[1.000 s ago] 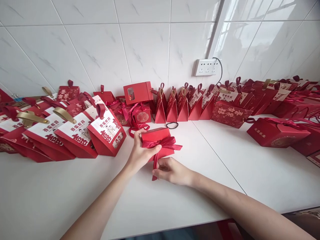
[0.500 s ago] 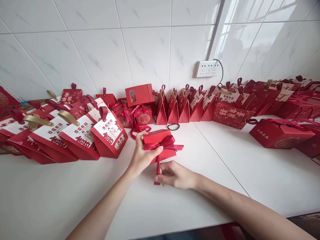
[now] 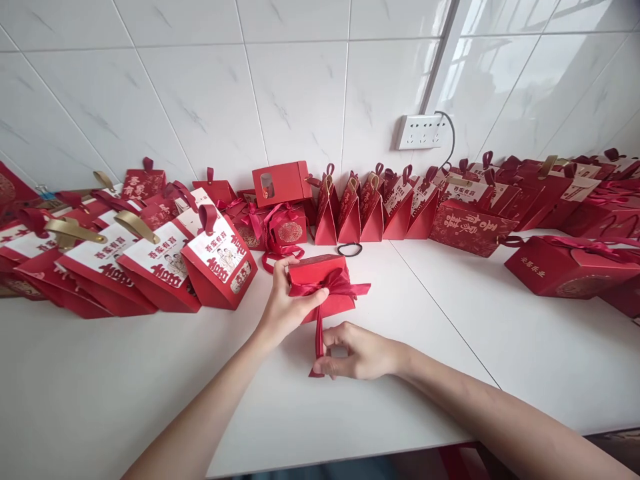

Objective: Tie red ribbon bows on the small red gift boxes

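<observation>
A small red gift box (image 3: 320, 270) with a dark red ribbon bow (image 3: 337, 285) sits on the white counter (image 3: 125, 380). My left hand (image 3: 285, 308) grips the box from its left side, thumb pressed on the bow's knot. Just below the box, my right hand (image 3: 355, 350) pinches the hanging tail of the ribbon (image 3: 319, 337) near its end, with the tail stretched straight down from the knot.
Rows of red gift bags (image 3: 217, 260) and boxes (image 3: 567, 267) line the tiled wall on both sides. A windowed red box (image 3: 280, 183) stands on others behind. A black hair tie (image 3: 349, 249) lies near upright bags (image 3: 370, 210). A wall socket (image 3: 423, 131) is above.
My right hand has drawn the ribbon tail lower, toward me, and the tail now runs longer and straighter. My left hand keeps its hold on the box.
</observation>
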Available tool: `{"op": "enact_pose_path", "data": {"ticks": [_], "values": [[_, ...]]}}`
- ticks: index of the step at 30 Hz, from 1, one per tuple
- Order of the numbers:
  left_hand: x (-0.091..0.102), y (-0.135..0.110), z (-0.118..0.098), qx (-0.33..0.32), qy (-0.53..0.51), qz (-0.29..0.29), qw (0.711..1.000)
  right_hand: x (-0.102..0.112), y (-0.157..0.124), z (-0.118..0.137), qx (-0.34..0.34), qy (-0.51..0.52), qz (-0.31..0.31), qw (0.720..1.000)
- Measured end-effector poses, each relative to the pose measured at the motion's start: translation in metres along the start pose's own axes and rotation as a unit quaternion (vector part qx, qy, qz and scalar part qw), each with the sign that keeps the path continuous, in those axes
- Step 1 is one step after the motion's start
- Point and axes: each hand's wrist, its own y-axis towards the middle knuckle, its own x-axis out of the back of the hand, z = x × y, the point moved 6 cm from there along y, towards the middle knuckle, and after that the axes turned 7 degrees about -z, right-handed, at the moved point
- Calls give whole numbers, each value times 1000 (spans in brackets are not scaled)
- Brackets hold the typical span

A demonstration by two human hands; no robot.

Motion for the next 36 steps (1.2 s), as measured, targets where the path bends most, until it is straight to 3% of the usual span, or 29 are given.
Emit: {"op": "enact_pose_path", "data": {"ticks": [4, 6, 9, 12, 14, 16, 21, 29, 31, 36], "values": [[2, 4, 1, 5, -2, 0, 1000, 1, -1, 3, 8, 29, 8, 1000], [5, 7, 3, 18, 0, 0, 1000, 9, -1, 5, 18, 35, -25, 999], [11, 11, 5, 23, 1, -1, 1000, 40, -6, 9, 61, 17, -181, 981], [11, 10, 5, 33, -7, 9, 999, 79, -18, 12, 80, -17, -380, 922], [9, 8, 4, 39, -12, 17, 999, 95, -23, 11, 67, -41, -441, 894], [8, 6, 3, 38, -13, 13, 999, 101, -22, 10, 50, -61, -434, 898], [7, 4, 2, 41, -9, 7, 999, 86, -12, 8, 24, -71, -289, 954], [13, 11, 6, 20, -17, -23, 999, 70, -9, 4, -7, 7, -140, 990], [15, 12, 8, 22, -19, -28, 999, 70, -9, 5, -8, 13, -136, 991], [10, 9, 5, 26, -20, -6, 999, 82, -11, 8, 2, 16, -237, 971]]}}
